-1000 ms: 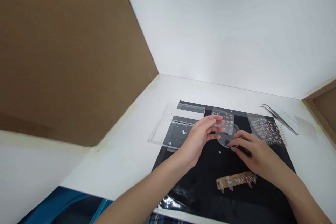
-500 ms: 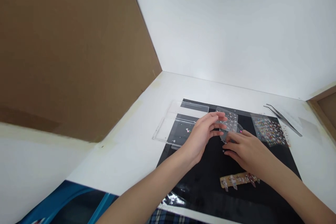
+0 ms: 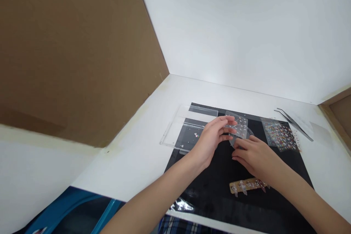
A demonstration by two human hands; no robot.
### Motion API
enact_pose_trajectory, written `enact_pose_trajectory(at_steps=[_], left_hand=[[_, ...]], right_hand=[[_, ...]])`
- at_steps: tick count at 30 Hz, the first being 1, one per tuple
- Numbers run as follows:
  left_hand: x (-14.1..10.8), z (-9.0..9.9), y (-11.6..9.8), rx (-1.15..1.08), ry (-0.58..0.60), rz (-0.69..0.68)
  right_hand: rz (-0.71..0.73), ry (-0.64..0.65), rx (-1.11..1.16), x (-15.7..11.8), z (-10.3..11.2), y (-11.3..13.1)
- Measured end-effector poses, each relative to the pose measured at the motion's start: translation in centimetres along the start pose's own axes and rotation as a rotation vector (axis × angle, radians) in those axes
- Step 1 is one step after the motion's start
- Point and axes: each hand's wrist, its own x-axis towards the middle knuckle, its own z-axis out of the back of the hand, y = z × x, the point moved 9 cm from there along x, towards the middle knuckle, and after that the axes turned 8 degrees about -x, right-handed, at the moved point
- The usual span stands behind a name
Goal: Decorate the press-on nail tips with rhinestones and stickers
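My left hand [image 3: 212,137] is open, fingers apart and pointing right, at the left edge of a clear sheet [image 3: 241,126] dotted with small decorations. I cannot tell whether its fingertips touch the sheet. A round clear disc [image 3: 250,133] lies partly under that sheet, mostly covered by my hands. My right hand [image 3: 253,153] is bent over the near side of the disc, fingers curled together; anything between the fingertips is too small to make out. Closer to me lies a tan strip [image 3: 249,184] carrying several nail tips, its right end near my right wrist.
A black mat [image 3: 211,190] covers much of the white table. At its left lies a clear plastic case [image 3: 168,135] with tiny bits inside. To the right are a sheet of colourful gems [image 3: 282,135] and metal tweezers [image 3: 297,128]. A cardboard panel [image 3: 68,55] stands left.
My right hand has shifted very slightly at the disc, and the pink spot beside it no longer shows. My left hand stays nearly still. The view has moved a little.
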Motion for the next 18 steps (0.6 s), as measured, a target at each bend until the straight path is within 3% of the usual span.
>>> enact_pose_trajectory(at_steps=[7, 9, 11, 13, 14, 18], left_hand=[[0.2, -0.5, -0.6, 0.066, 0.04, -0.034], [-0.5, -0.3, -1.3, 0.109, 0.035, -0.088], [-2.3, 0.3, -2.1, 0.203, 0.032, -0.197], [-5.2, 0.2, -2.8, 0.508, 0.089, -0.427], [-6.7, 0.7, -2.5, 0.557, 0.075, -0.486], [-11.1, 2.9, 1.6, 0.354, 0.01, -0.449]], right_hand=[[-0.074, 0.064, 0.105, 0.4, 0.7, 0.3], [-0.169, 0.058, 0.213, 0.3, 1.7, 0.2], [-0.368, 0.0, 0.452, -0.4, 2.8, -0.4], [-0.588, -0.091, 0.733, -1.7, 3.5, -0.9], [-0.652, -0.125, 0.83, -2.2, 3.8, -0.7], [-0.746, -0.207, 0.949, -3.6, 4.9, 0.4]])
